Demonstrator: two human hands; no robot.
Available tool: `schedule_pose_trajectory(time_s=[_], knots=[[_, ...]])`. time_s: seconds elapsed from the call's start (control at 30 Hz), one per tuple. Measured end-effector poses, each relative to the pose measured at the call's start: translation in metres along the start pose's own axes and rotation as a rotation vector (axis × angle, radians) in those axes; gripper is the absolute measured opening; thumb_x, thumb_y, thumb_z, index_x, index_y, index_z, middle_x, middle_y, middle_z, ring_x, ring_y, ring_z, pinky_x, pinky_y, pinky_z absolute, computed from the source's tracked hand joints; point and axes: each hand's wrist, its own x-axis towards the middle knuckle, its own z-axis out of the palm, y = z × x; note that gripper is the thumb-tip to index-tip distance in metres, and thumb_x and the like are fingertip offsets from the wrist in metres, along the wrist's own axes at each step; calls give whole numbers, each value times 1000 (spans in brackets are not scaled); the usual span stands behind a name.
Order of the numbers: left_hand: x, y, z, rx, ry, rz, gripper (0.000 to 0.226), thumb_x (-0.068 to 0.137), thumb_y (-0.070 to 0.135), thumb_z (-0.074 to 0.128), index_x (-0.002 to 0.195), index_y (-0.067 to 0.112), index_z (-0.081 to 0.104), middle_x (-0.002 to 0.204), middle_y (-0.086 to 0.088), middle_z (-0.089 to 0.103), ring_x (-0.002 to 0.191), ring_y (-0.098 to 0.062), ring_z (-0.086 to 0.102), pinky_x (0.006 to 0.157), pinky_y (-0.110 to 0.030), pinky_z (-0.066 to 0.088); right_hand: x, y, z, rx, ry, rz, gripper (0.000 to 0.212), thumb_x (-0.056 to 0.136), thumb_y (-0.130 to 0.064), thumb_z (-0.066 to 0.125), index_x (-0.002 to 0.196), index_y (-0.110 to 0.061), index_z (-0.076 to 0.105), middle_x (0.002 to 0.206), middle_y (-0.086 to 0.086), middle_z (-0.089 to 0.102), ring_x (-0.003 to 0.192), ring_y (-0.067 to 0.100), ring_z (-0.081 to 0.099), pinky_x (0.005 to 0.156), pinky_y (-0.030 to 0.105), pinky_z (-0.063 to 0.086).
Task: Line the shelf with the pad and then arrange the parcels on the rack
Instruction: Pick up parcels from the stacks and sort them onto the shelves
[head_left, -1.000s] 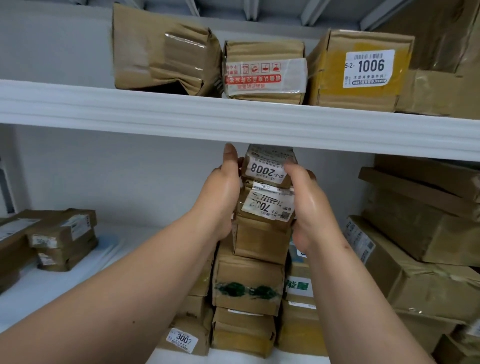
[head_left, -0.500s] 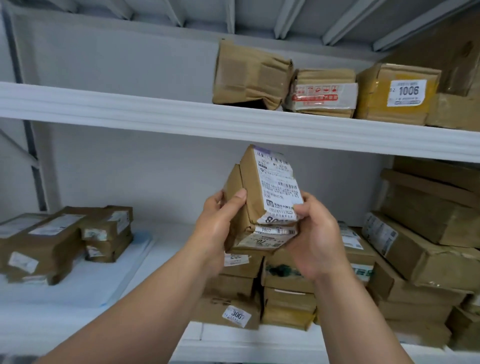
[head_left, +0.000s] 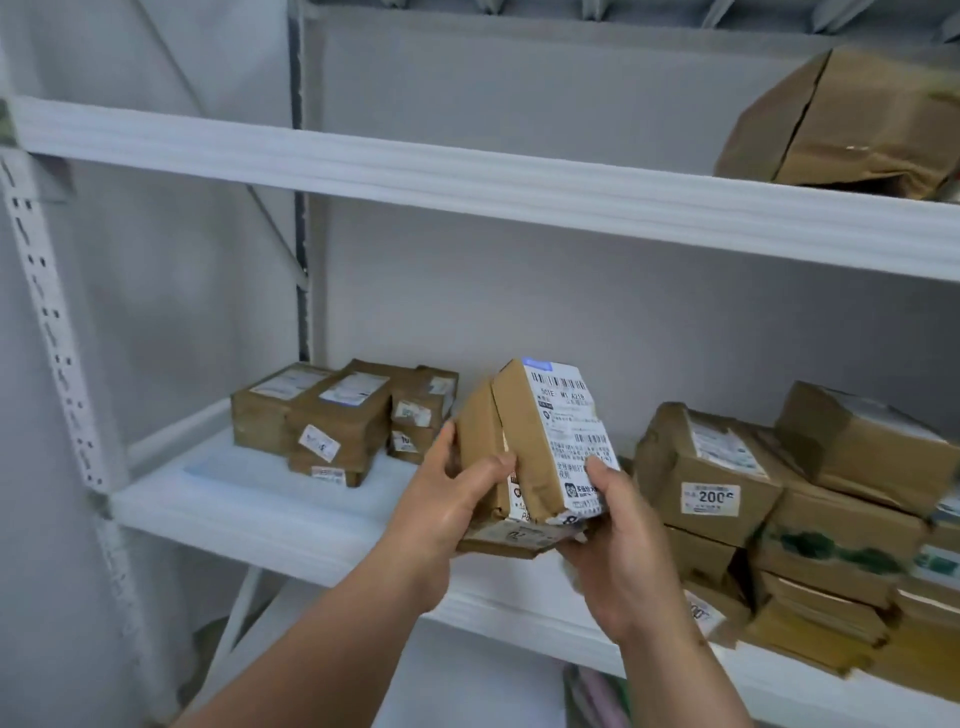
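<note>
**Carefully now: two small parcels carried toward the open stretch of shelf**

Ideally, the held parcels (head_left: 540, 452) are kept pressed together while being carried, since the upper one stands tilted on the flatter one beneath and could slide off. They are best set down flat on the bare padded stretch between the left stack (head_left: 337, 415) and the right pile (head_left: 769, 499), labels turned outward.

The rack is described first: white shelves, a perforated upright (head_left: 52, 322) at the left, a pale wall behind. The middle shelf (head_left: 249, 514) is lined with the white pad (head_left: 228, 467), and its centre is where room is judged to remain. On the upper shelf (head_left: 467, 176) a crumpled brown parcel (head_left: 852, 119) is seen far right.

The parcels are held in front of the middle shelf, above its near edge. They are gripped by the left hand (head_left: 457, 499), fingers curled round the left side, and cupped from below and the right by the right hand (head_left: 618, 535), thumb laid on the label.
</note>
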Motion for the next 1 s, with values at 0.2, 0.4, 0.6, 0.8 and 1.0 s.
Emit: schedule_pose_trajectory(time_s=[0.2,0.4,0.6,0.8,1.0], knots=[[8,-2,-51,33,138,53,60,83,36,74,136,47,47,117,5,71,96,-17,74,84,-41,59,23,37,39,-200,102,-29,22,99,-31,54,119,-25,61,101,-3,76,90,14,72,74,36,55],[42,3,-85,26,269,34,53,85,37,72,132,44,49,116,6,72,98,-17,73,86,-39,58,68,57,63,-81,88,-27,27,99,-22,54,125,-30,57,105,-2,76,88,17,70,74,35,49],[93,22,-114,57,354,5,66,82,42,73,140,31,43,114,-2,73,93,-24,75,90,-49,57,137,69,81,118,22,92,22,98,-13,52,114,-13,67,90,6,73,66,16,58,53,28,40],[137,46,-146,68,411,36,51,89,36,66,135,20,50,105,-7,76,93,-29,74,92,-52,55,199,73,106,292,17,112,18,99,-10,51,108,-16,65,89,3,77,75,17,73,64,33,60],[159,77,-176,49,419,33,33,97,34,54,119,11,62,101,-12,77,91,-33,74,86,-48,58,239,73,118,237,83,56,20,97,-5,51,109,-14,64,95,6,75,79,17,74,59,28,58]])
